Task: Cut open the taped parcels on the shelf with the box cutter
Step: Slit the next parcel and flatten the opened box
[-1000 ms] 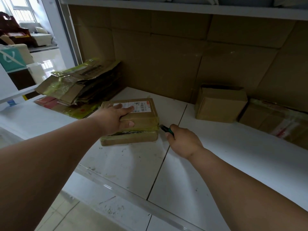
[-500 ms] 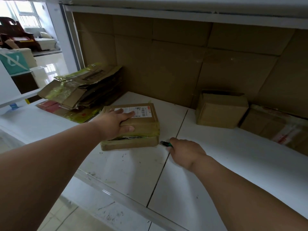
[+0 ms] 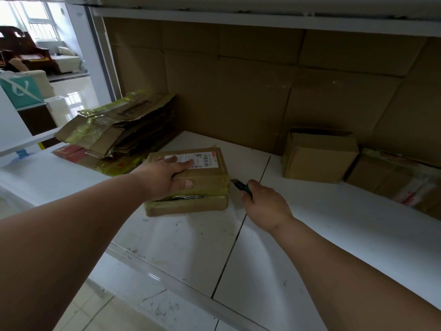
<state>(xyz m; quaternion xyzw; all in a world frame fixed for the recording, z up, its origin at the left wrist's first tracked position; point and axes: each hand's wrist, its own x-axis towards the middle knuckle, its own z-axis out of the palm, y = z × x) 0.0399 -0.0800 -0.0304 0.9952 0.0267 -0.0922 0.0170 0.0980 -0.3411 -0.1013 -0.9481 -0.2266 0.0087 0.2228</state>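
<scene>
A flat brown taped parcel (image 3: 205, 182) with a white shipping label lies on the white shelf (image 3: 322, 223). My left hand (image 3: 167, 175) rests on its top, fingers over the label and thumb down the front edge. My right hand (image 3: 265, 206) grips a green-handled box cutter (image 3: 241, 186) just right of the parcel, the blade tip at the parcel's right side. A slit shows along the parcel's front face between lid and base.
A pile of flattened, opened cartons (image 3: 119, 132) lies at the back left. A small brown box (image 3: 317, 156) and a taped parcel (image 3: 396, 180) sit at the back right against a cardboard-lined wall. An upper shelf (image 3: 262, 22) hangs overhead.
My right hand has brought the box cutter up to the parcel's right side after dropping slightly away. My left hand stays on top of the parcel.
</scene>
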